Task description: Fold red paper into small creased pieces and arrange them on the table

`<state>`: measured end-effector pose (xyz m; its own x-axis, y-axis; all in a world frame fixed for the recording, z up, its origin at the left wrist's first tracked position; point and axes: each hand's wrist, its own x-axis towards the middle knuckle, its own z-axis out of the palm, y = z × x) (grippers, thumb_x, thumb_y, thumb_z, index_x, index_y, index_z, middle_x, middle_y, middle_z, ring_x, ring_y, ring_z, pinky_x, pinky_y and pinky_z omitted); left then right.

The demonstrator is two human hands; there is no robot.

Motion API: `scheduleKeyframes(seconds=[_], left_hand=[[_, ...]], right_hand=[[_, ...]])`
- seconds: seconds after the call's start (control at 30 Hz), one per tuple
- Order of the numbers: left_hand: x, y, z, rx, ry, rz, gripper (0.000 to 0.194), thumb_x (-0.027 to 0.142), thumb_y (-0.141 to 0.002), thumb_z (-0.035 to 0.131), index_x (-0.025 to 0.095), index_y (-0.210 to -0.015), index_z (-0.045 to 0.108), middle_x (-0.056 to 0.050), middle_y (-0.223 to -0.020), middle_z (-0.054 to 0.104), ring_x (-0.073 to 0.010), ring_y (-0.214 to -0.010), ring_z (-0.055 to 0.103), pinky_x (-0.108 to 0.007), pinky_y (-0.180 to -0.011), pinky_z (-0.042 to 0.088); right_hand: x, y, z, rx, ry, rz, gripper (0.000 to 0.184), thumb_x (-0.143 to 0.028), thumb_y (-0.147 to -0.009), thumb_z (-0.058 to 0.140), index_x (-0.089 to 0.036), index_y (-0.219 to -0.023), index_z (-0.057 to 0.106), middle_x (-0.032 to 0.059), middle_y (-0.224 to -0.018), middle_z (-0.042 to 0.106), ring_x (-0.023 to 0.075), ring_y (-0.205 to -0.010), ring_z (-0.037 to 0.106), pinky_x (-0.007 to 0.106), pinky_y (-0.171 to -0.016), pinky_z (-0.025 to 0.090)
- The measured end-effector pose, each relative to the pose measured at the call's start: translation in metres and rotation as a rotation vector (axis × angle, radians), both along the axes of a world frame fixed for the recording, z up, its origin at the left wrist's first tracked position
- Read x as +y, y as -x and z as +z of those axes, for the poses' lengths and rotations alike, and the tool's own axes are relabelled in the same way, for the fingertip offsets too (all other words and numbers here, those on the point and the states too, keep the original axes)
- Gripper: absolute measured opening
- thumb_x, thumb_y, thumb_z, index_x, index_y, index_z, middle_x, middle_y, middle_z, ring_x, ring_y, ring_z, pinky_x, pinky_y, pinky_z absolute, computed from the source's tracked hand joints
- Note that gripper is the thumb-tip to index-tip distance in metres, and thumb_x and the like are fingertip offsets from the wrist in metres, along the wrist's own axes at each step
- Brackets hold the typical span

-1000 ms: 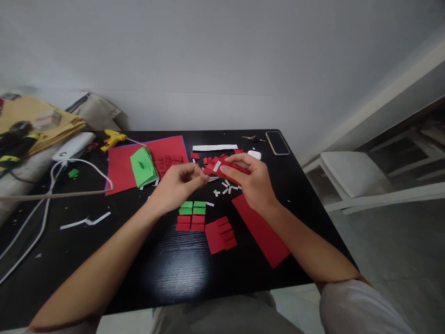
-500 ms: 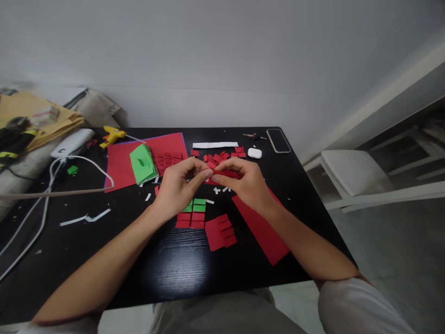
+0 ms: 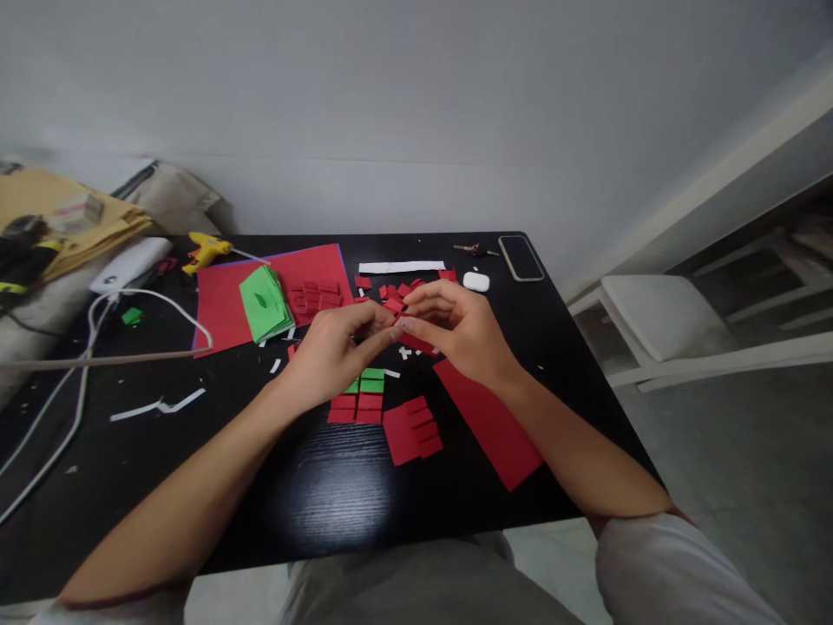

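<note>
Over the middle of the black table, my left hand (image 3: 335, 351) and my right hand (image 3: 465, 334) meet with thumbs and fingers pinched on a small red paper piece (image 3: 398, 320); the fingers partly hide it. Behind it lies a heap of small folded red pieces (image 3: 403, 292). Below my left hand are rows of red and green folded paper strips (image 3: 370, 395), partly covered by the hand. A red paper square with folded strips along one side (image 3: 411, 431) rests nearer to me. Beside my right forearm lies a long red paper sheet (image 3: 491, 430).
Green paper sheets (image 3: 264, 304) lie on a large red sheet (image 3: 218, 299) at the left, near a yellow glue gun (image 3: 206, 250). White cables (image 3: 84, 382) cross the left side. A phone (image 3: 521, 259), white case (image 3: 476, 281) and keys (image 3: 475, 250) sit at the back right.
My right fingers have lifted and spread a little, and the red paper between my hands has turned. The view has shifted slightly.
</note>
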<state>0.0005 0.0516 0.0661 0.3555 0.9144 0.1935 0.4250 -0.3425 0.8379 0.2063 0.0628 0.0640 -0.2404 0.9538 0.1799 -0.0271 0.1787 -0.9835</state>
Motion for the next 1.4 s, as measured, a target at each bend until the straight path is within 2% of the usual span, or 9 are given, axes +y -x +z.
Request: scheduleKeyframes(seconds=[0.2,0.5,0.6,0.8,1.1,1.2,1.3,1.4], left_hand=[[-0.002,-0.004,0.002,-0.148,0.132,0.002,0.026,0.043,-0.095,0.069,0.018,-0.093,0.069,-0.002,-0.082,0.068,-0.0131,-0.069,0.057,-0.026,-0.060,0.043],[0.000,-0.008,-0.001,-0.399,0.114,0.116,0.014,0.030,-0.087,0.074,0.018,-0.088,0.067,0.003,-0.071,0.059,-0.0097,-0.062,0.050,-0.022,-0.057,0.038],[-0.001,-0.009,0.000,-0.392,0.093,0.125,0.013,0.028,-0.086,0.074,0.017,-0.086,0.066,0.003,-0.069,0.059,-0.0098,-0.061,0.051,-0.023,-0.057,0.039],[-0.001,-0.007,-0.002,-0.309,0.047,0.080,0.010,0.027,-0.089,0.072,0.018,-0.089,0.067,0.002,-0.073,0.062,-0.0103,-0.065,0.054,-0.023,-0.060,0.043],[-0.002,-0.007,0.001,-0.310,0.099,0.095,0.013,0.030,-0.090,0.073,0.018,-0.089,0.068,0.002,-0.074,0.063,-0.0112,-0.065,0.056,-0.024,-0.062,0.044],[-0.004,-0.007,0.001,-0.295,0.073,0.089,0.013,0.030,-0.090,0.073,0.019,-0.089,0.067,0.002,-0.074,0.064,-0.0115,-0.067,0.058,-0.024,-0.063,0.045],[-0.008,-0.007,0.001,-0.231,0.001,0.111,0.011,0.030,-0.092,0.072,0.020,-0.091,0.068,0.002,-0.078,0.066,-0.0123,-0.070,0.061,-0.025,-0.066,0.048],[-0.013,-0.008,0.004,-0.121,-0.097,0.148,0.009,0.028,-0.093,0.070,0.019,-0.092,0.068,0.001,-0.079,0.069,-0.0131,-0.071,0.064,-0.026,-0.067,0.050]], right_hand=[[-0.003,-0.002,0.006,0.035,-0.059,-0.074,0.021,-0.035,-0.079,0.090,-0.021,-0.088,0.077,0.0021,-0.086,0.080,0.0173,-0.081,0.077,0.034,-0.079,0.063],[-0.006,0.002,0.004,0.070,-0.027,-0.085,0.028,-0.030,-0.075,0.093,-0.021,-0.093,0.074,-0.0001,-0.084,0.077,0.0158,-0.080,0.075,0.030,-0.076,0.063],[-0.007,0.002,0.002,0.057,-0.042,-0.060,0.029,-0.028,-0.077,0.090,-0.022,-0.101,0.075,-0.0013,-0.085,0.075,0.0149,-0.078,0.074,0.029,-0.072,0.061],[-0.009,0.004,-0.001,0.007,-0.111,-0.060,0.016,-0.032,-0.084,0.086,-0.022,-0.093,0.077,0.0017,-0.089,0.079,0.0172,-0.084,0.076,0.033,-0.077,0.062],[-0.008,0.005,-0.004,0.041,-0.156,-0.121,0.019,-0.032,-0.084,0.087,-0.023,-0.092,0.072,-0.0011,-0.084,0.078,0.0165,-0.081,0.077,0.030,-0.074,0.062],[-0.008,0.005,-0.005,-0.036,-0.265,-0.136,0.012,-0.031,-0.091,0.081,-0.024,-0.092,0.072,-0.0009,-0.087,0.077,0.0161,-0.082,0.077,0.031,-0.077,0.064],[-0.010,0.006,-0.005,-0.271,-0.549,-0.261,0.003,-0.025,-0.096,0.075,-0.023,-0.094,0.074,0.0041,-0.101,0.078,0.0194,-0.097,0.076,0.037,-0.089,0.063],[-0.014,0.007,-0.007,-0.500,-0.804,-0.370,0.006,-0.020,-0.099,0.070,-0.024,-0.098,0.075,0.0078,-0.114,0.076,0.0222,-0.108,0.073,0.041,-0.096,0.061]])
